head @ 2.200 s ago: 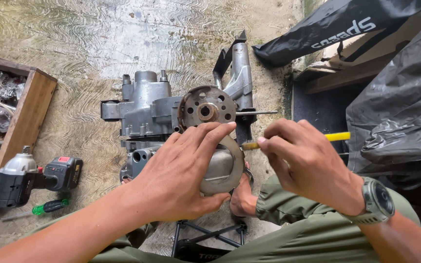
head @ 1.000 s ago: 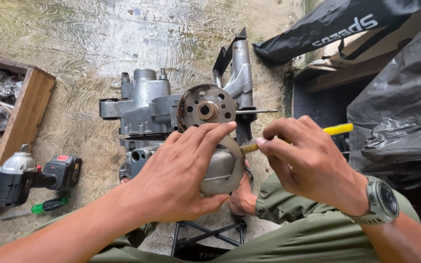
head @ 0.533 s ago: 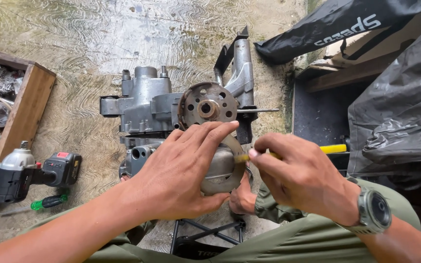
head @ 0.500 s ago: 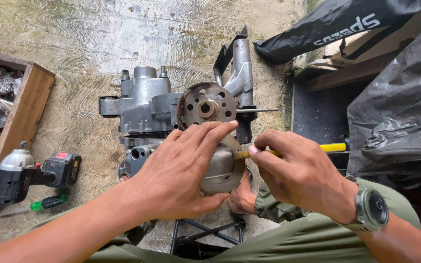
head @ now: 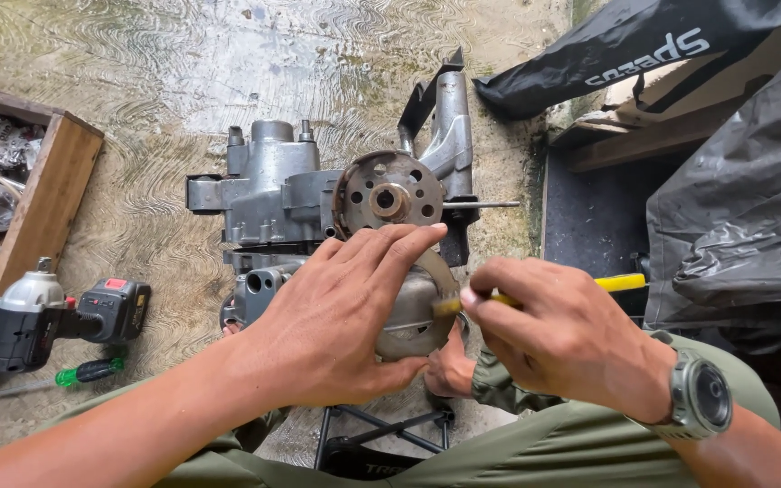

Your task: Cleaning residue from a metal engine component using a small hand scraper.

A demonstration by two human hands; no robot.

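Left hand (head: pixel 336 330) lies flat, fingers spread, palm pressed on one rounded grey metal cover (head: pixel 409 312) at the near side of one grey engine block (head: pixel 273 194). Fingertips reach up to the edge of one round perforated flywheel (head: pixel 389 194), which sits just beyond the left hand.

Right hand (head: pixel 567 334) is closed around one yellow-handled screwdriver (head: pixel 621 283); the thumb and forefinger pinch it near the front, and its tip end meets the right edge of the cover, just beside the left hand's fingers. One grey wristwatch (head: pixel 702 398) on the right wrist.

Block sits on one black folding stand (head: pixel 381 434), whose legs show below both hands, over the concrete floor (head: pixel 137 90).

Well left of the left hand: one cordless impact wrench (head: pixel 56 312), one green-handled screwdriver (head: pixel 83 372) just below it, and one wooden box (head: pixel 47 199) of mixed parts further out. Beyond the right hand: black plastic sheeting (head: pixel 743 208), two pieces visible.
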